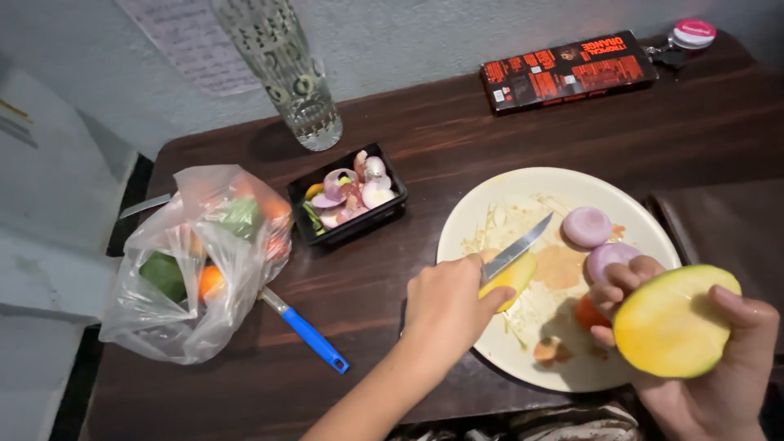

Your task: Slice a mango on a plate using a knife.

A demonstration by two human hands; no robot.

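My left hand (pixel 445 309) grips a knife (pixel 516 251) by its yellow handle, blade pointing up and to the right over a cream plate (pixel 490 208). Over the plate's right edge, my right hand (pixel 723 367) holds a cut mango piece (pixel 671 321), its yellow flesh facing up. Two peeled purple onions (pixel 586 226) lie on the plate just beyond my right fingers. An orange piece (pixel 581 314) sits partly hidden under those fingers. Scraps and smears cover the plate's middle.
A black tray (pixel 347 196) of onion peels sits left of the plate. Further left lie a plastic bag of vegetables (pixel 196 253) and a blue-handled tool (pixel 309 333). At the back stand a patterned glass (pixel 287 73), a dark box (pixel 567 69) and a red-lidded keyring (pixel 692 33).
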